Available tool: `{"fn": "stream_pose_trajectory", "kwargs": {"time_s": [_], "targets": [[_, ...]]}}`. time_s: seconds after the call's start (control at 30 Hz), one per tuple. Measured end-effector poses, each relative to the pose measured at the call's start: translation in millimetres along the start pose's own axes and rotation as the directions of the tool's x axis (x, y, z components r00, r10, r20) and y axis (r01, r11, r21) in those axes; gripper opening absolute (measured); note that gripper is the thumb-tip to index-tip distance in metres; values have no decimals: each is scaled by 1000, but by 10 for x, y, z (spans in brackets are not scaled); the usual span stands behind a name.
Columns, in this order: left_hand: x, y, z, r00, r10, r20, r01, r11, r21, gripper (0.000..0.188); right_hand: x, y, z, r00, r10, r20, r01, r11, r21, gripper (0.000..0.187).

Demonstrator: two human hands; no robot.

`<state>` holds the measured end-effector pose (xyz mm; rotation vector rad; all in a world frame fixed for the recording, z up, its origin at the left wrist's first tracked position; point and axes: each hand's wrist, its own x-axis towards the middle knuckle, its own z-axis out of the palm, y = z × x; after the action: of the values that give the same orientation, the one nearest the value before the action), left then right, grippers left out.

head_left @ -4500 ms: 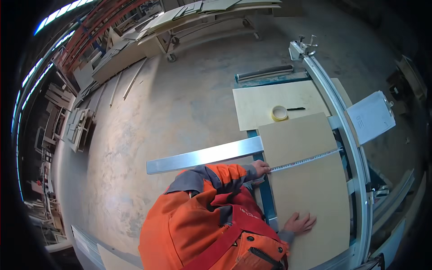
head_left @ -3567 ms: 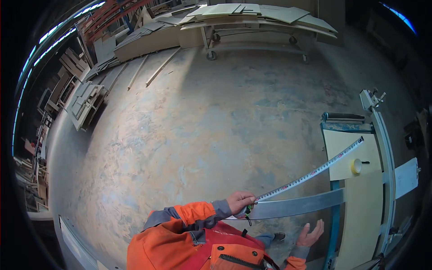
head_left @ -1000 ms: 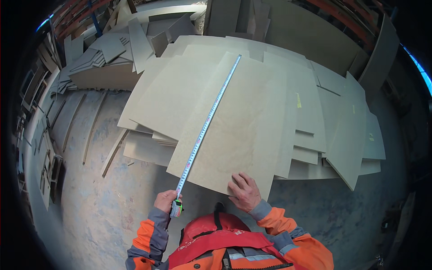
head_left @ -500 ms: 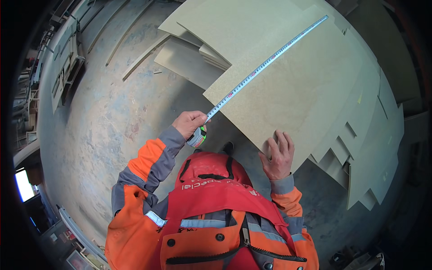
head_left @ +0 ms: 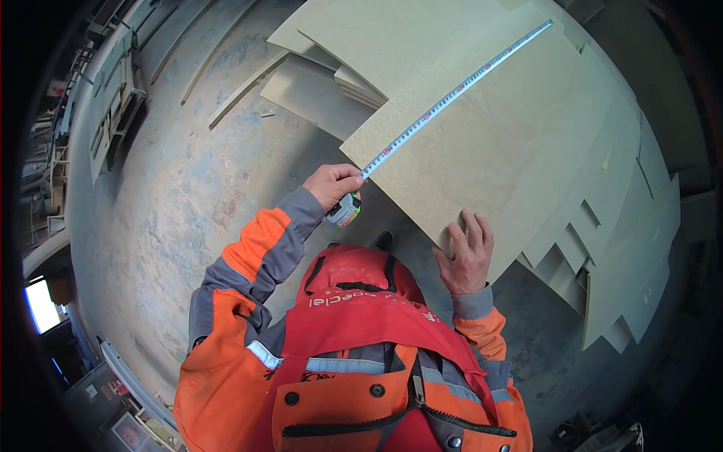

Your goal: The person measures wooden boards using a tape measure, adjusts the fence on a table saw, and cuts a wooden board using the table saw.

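My left hand (head_left: 332, 187) is closed around a tape measure, with thumb and fingers at the mouth of its grey and green case (head_left: 344, 211). From there the extended blade (head_left: 452, 96) runs slantwise over a large tan board (head_left: 482, 158) to near its far side. The case hangs just off the board's near left edge. My right hand (head_left: 468, 255) rests at the near edge of the same board, its fingers bent slightly but apart, holding nothing.
More boards (head_left: 320, 98) lie staggered under and beside the top one, with stepped corners (head_left: 580, 248) jutting out on the right. Narrow strips (head_left: 248, 90) lie on the stained floor (head_left: 196, 181) at left. A wooden rack (head_left: 117, 113) stands at far left, above a lit screen (head_left: 41, 305).
My left hand has moved a little up and right, bringing the tape case closer to the board's edge. My right hand has hardly moved.
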<state>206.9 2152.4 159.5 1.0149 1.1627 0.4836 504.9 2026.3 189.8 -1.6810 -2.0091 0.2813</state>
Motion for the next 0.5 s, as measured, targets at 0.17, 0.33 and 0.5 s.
{"fn": "stream_pose_trajectory", "kwargs": {"time_s": [0.17, 0.33, 0.5], "targets": [[9, 39, 49, 998, -43, -54, 46, 997, 55, 18, -17, -20, -2, 1000, 8, -1, -8, 1000, 13, 59], [8, 68, 71, 996, 25, -82, -14, 991, 136, 18, -60, -12, -10, 1000, 25, -9, -25, 1000, 12, 58], [-48, 478, -200, 979, 200, 38, -203, 974, 97, 21, -114, 14, -109, 988, 81, -135, -65, 991, 117, 54]]}}
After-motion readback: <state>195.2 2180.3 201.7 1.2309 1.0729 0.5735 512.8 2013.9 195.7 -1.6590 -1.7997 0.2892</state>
